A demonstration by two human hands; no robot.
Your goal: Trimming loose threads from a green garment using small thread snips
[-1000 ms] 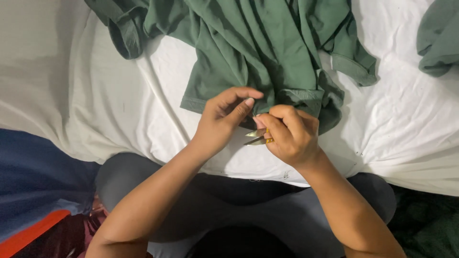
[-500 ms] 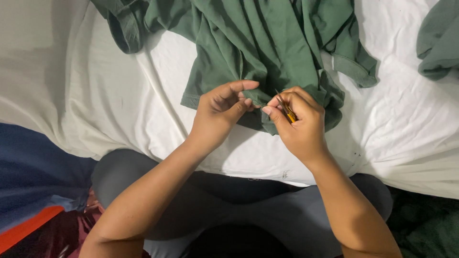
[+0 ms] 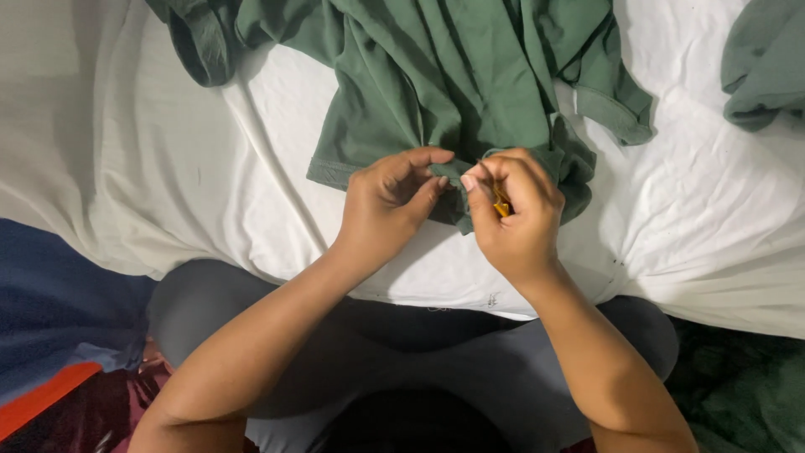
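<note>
On the white bed sheet [image 3: 168, 168], our left hand [image 3: 390, 205] pinches the soft, light green shirt's [image 3: 453, 75] hem at twelve o'clock, while our right hand [image 3: 516, 214] grips a small yellow tool [image 3: 501, 205].

Small yellow tool [image 3: 501, 206] mostly hidden inside right hand [image 3: 513, 220].

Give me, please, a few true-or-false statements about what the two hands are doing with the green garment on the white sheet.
1. The left hand pinches the hem of the green garment. True.
2. The right hand holds a small yellow tool. True.
3. The garment lies on a wooden table. False: it lies on a white sheet.
4. The right hand is open and empty. False: its grip is shut on the tool.
5. A second green cloth lies at upper right. True.
</note>
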